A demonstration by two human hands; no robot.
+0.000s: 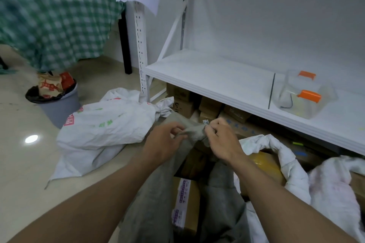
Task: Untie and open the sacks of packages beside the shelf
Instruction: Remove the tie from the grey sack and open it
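A grey sack [154,193] lies on the floor in front of me, its mouth gaping over cardboard parcels [185,203]. My left hand [166,140] and my right hand [221,140] both pinch the bunched grey fabric at its far end [194,131]. A white woven sack [106,126] with its neck still tied [163,107] lies to the left by the shelf post. Another white sack [296,171] on the right stands open, showing a yellow parcel [264,162].
The white metal shelf [213,77] carries a clear box with orange clips [304,94]; cartons [209,106] are stacked beneath it. A grey bin full of rubbish [57,104] stands left, near a table with a green checked cloth [51,23].
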